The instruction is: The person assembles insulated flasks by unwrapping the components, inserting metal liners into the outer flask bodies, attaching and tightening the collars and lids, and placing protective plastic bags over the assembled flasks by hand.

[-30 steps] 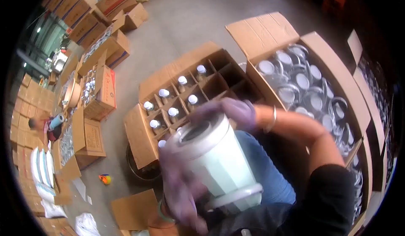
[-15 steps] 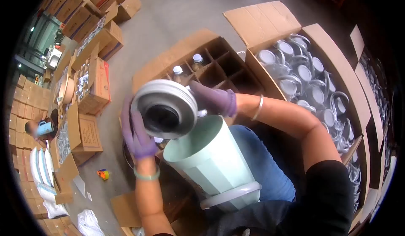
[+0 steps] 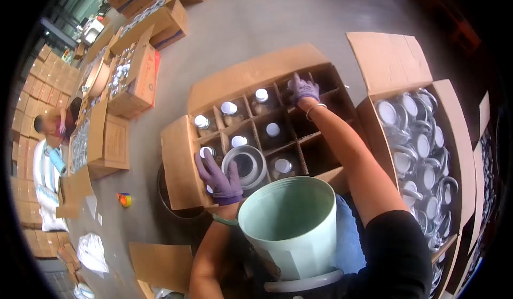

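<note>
My left hand (image 3: 218, 180), in a purple glove, has its fingers spread over a white-capped bottle, with the thumb against a grey round lid-like part (image 3: 258, 162). That part sits over the near side of a divided carton (image 3: 240, 82). My right hand (image 3: 304, 89), also gloved, reaches over a far compartment of the carton with its fingers apart and nothing visible in them. White-capped bottles (image 3: 229, 108) stand in several compartments. Between my arms, a pale green tapered container (image 3: 286, 245) is held at my lap, its open mouth up and a grey ring round its lower end.
To the right stands an open carton (image 3: 454, 154) of grey, handled parts in clear wrapping. More cartons (image 3: 136, 80) line the left, where a person (image 3: 56, 125) works beside a blue container (image 3: 56, 160). An orange tape roll (image 3: 124, 199) and a white bag (image 3: 92, 252) lie on the floor.
The grey part has gone from above the green container down onto the divided carton. My right hand has let go of it and moved to a far compartment. The view has shifted.
</note>
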Motion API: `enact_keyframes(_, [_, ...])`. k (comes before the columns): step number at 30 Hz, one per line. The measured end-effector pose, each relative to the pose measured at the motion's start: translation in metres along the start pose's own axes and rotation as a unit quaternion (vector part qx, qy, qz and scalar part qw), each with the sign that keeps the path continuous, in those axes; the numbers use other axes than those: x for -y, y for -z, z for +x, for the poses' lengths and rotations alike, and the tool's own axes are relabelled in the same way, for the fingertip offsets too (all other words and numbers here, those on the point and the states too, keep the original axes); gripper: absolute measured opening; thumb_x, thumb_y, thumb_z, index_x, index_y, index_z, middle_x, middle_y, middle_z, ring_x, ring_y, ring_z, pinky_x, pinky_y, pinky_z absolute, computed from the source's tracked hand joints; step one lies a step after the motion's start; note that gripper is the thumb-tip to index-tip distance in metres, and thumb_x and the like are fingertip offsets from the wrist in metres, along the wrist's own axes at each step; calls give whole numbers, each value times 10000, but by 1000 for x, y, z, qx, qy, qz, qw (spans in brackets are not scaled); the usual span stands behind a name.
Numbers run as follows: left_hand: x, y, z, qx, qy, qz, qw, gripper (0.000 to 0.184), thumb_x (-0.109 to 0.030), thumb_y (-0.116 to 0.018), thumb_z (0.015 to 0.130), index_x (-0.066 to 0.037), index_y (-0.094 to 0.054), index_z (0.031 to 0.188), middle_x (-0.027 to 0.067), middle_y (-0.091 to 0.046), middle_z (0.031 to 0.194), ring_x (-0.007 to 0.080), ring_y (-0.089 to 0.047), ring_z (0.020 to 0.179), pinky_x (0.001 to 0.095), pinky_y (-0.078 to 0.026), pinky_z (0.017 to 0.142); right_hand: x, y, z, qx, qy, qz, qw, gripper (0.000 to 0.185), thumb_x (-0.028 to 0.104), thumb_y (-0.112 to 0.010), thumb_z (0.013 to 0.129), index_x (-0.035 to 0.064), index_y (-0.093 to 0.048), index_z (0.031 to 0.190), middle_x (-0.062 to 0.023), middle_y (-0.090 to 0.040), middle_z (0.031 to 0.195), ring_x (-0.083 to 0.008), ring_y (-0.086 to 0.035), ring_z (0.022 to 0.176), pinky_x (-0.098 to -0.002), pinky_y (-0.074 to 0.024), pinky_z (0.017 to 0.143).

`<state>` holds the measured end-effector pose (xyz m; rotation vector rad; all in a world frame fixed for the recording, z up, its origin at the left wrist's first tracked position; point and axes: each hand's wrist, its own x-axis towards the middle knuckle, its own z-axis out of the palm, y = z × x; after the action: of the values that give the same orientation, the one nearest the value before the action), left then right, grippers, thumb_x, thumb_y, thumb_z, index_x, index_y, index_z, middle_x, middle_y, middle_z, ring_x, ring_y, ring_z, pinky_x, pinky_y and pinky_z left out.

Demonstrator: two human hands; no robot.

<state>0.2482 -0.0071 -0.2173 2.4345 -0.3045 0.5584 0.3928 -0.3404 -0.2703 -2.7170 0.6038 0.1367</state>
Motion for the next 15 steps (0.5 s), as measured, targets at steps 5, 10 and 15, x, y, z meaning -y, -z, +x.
enact_keyframes(5, [-7,1,21,-11,-53,-78,995,665,-125,-623,867,42,-295,1421,271,-312,1416,403,-383,1272,451,-331,1070,-10,28,-8,-97,46,76,991,750,255,-775,709,123,-420,1356,-144,-596,1226,-352,-533,1167,-447,-422,982])
enact_keyframes(10, [-62,-19,84,354,385,-610,595,782,-649,-395,905,-93,-317,1449,231,-377,1430,359,-395,1311,499,-362,1043,33,171,-138,-220,393,249,857,688,223,-803,680,90,-490,1278,-134,-622,1135,-331,-586,1051,-410,-483,893])
enact_keyframes(15, [-134,23,115,445,269,-792,319,848,-731,-380,866,-72,-384,1399,182,-515,1297,324,-545,1133,446,-462,979,56,243,-275,-223,650,5,727,581,172,-709,737,113,-509,1279,-47,-617,1061,-274,-586,936,-402,-492,820])
